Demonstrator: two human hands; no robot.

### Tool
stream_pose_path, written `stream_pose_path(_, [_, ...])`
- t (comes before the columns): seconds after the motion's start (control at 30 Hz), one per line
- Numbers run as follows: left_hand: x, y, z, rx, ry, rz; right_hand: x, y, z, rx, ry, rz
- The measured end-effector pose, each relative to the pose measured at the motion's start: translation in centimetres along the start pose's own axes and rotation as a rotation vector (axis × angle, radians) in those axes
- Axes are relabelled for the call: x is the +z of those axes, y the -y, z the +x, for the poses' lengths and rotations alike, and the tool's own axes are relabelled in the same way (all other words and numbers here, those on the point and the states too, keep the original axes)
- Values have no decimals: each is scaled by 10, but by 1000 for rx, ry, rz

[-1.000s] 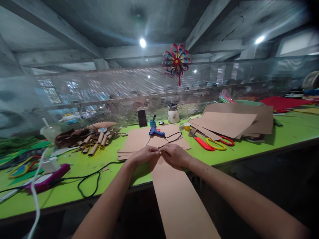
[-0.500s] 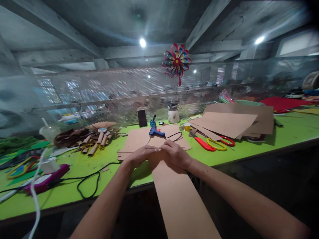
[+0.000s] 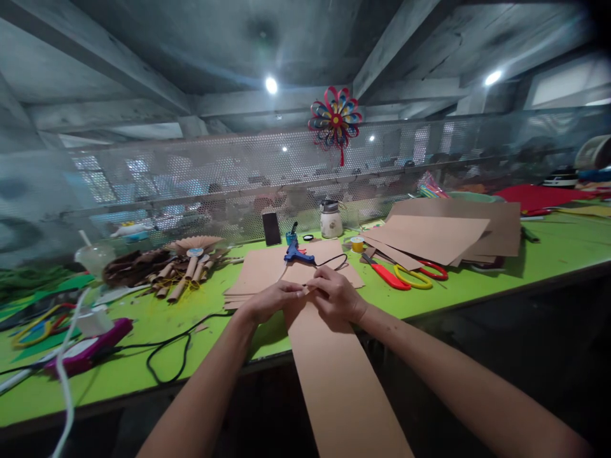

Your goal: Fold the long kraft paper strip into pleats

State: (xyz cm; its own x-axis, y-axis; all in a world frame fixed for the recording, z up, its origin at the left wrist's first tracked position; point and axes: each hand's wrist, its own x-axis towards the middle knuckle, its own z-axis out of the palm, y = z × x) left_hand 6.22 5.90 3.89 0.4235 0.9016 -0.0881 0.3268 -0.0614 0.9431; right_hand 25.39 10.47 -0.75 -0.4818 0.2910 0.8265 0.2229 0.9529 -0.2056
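Note:
A long strip of brown kraft paper [image 3: 341, 375] runs from the table edge down toward me. At its far end my left hand [image 3: 272, 300] and my right hand [image 3: 337, 296] meet, fingers closed on the paper's edge. Their fingertips almost touch, and what lies right under them is partly hidden. Just beyond my hands, a blue glue gun [image 3: 298, 253] rests on a stack of brown paper sheets [image 3: 251, 270], its black cord trailing to the right.
Right of my hands lie red and yellow-handled scissors [image 3: 391, 277], a yellow spool [image 3: 357, 244] and large brown sheets [image 3: 429, 235]. To the left are paper rolls [image 3: 191, 270] and a purple power strip [image 3: 90, 350] with cords. A phone [image 3: 272, 229] and a white bottle [image 3: 331, 222] stand behind.
My fingers have shifted slightly along the far edge of the kraft paper strip, the right fingertips lifting a little. Both hands keep their hold, and the view has moved slightly.

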Motion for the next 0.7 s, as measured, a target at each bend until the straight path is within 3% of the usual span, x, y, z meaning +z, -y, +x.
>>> stream_pose_path(0.1, [0, -1, 0, -24, -29, 85, -6, -3, 2, 119, 30, 132])
stream_pose_path(0.2, [3, -7, -2, -17, -56, 190, -13, -7, 5, 332, 58, 297])
stream_pose_path(0.33, [7, -13, -4, 16, -36, 240, -12, -11, 7, 548, 80, 279])
stream_pose_path(0.47, [7, -10, -3, 41, 1, 186, -6, -13, 6, 572, 181, 311])
stream_pose_path(0.7, [5, -6, 1, 101, -23, 268, -6, -17, 4, 598, 193, 447])
